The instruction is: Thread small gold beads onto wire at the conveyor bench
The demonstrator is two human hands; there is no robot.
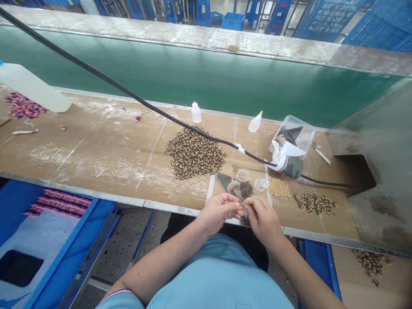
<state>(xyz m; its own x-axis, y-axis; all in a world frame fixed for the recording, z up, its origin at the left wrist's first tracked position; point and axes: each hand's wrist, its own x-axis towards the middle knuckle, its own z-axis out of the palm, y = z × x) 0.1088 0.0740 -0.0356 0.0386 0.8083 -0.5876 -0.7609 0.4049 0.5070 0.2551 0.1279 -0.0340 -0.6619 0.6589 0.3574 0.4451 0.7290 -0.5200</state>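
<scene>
Close together at the table's front edge, both hands meet over a camouflage cloth (222, 179). A small gold-and-dark piece (240, 206) is pinched between the thumb and fingers of my left hand (217, 213). My right hand (265, 219) is closed in a pinch against the same spot; its fingertips hide whatever they grip. Just beyond the fingers are a small round clear dish (242, 175) and a second clear dish (261, 185). To their right lie a patch of tan beads (279, 187) and a small pile of gold-and-dark pieces (315, 203).
A large pile of similar pieces (196, 154) lies beyond my left hand. A black cable (154, 111) crosses above the table. Two white bottles (196, 113) stand at the back. A clear tub (305, 128) is at right, near a metal panel (380, 171).
</scene>
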